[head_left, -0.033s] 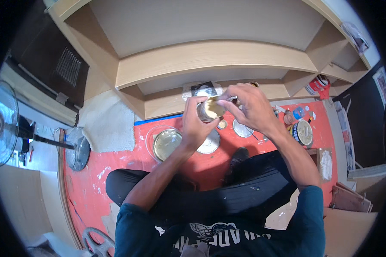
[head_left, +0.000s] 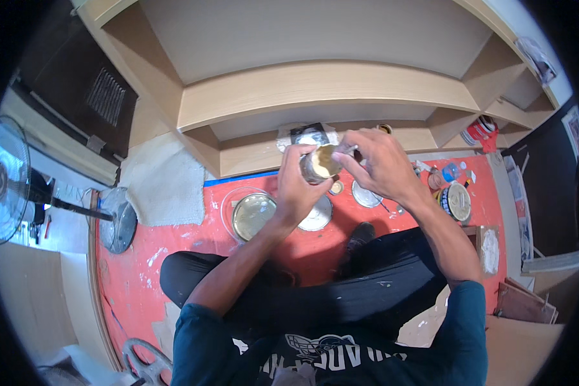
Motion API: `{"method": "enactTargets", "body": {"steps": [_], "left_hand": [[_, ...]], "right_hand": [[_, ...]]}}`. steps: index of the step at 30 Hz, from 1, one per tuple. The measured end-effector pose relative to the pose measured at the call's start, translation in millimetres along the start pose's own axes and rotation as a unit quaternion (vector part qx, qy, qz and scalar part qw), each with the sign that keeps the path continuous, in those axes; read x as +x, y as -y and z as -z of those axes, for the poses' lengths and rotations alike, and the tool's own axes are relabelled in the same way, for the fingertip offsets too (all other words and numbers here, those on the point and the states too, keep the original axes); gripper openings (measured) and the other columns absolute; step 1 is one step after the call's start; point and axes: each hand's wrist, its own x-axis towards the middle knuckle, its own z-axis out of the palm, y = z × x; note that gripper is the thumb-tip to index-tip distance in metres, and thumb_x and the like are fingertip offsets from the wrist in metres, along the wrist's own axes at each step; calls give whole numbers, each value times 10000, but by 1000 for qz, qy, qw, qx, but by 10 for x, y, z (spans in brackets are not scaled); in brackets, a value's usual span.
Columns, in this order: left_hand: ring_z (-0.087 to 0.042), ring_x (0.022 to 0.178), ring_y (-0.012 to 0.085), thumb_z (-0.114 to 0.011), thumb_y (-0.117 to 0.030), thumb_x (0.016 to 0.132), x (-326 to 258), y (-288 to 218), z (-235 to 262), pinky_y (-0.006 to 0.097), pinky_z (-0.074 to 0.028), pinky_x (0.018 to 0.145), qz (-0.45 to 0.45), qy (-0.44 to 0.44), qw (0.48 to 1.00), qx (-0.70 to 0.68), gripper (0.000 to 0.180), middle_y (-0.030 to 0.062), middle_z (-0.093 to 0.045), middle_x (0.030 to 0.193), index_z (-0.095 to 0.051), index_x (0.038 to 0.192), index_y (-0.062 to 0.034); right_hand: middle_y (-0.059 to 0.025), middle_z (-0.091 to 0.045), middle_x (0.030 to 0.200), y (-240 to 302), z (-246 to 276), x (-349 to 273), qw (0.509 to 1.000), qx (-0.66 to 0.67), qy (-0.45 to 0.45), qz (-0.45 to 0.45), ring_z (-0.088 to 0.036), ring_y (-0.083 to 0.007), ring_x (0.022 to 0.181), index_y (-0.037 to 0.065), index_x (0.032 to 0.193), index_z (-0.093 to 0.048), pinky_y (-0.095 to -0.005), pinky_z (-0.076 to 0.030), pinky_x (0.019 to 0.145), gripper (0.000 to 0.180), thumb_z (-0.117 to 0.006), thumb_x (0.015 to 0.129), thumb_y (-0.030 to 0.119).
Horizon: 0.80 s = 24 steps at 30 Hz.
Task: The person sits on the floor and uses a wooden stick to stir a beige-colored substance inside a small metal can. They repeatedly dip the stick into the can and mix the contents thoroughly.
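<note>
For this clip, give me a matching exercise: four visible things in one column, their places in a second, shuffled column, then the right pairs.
Things:
1. small open tin
2. standing fan
3. large open can
4. red rag

Places:
A. on the red floor sheet, beside the left wrist
B. far left, beyond the sheet
C. held up in the left hand, with the right hand at its rim
D. in the right-hand compartment of the wooden shelf unit

Pairs: 1-C, 2-B, 3-A, 4-D
</note>
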Motion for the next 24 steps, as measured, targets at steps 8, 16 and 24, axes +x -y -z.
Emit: {"method": "enactTargets", "body": {"steps": [8, 16, 24], "left_hand": [[-637, 1097, 331, -909, -76, 686, 11, -172, 53, 418, -525, 948, 2, -27, 999, 46, 650, 167, -598, 1157, -551, 1225, -21], [-657, 1083, 299, -933, -140, 705, -2, -176, 52, 412, -537, 929, 7, -28, 997, 66, 643, 150, -619, 1149, -560, 1217, -28], [-658, 1082, 302, -931, -130, 705, -1, -168, 26, 408, -538, 926, 3, -25, 998, 65, 634, 149, -620, 1150, -563, 1212, -30]], "right_hand": [[-137, -689, 770, 37, -27, -2, 999, -40, -27, -10, -650, -297, 645, 26, 1010, -700, -380, -511, 628, 152, -743, 951, 160], [-151, -693, 832, 41, -26, 30, 1000, 0, -16, 12, -677, -294, 775, 4, 953, -706, -401, -534, 712, 209, -751, 956, 208], [-144, -717, 852, 85, -5, 26, 992, 90, 49, -68, -671, -302, 780, -12, 920, -725, -433, -532, 709, 199, -746, 956, 182]]}}
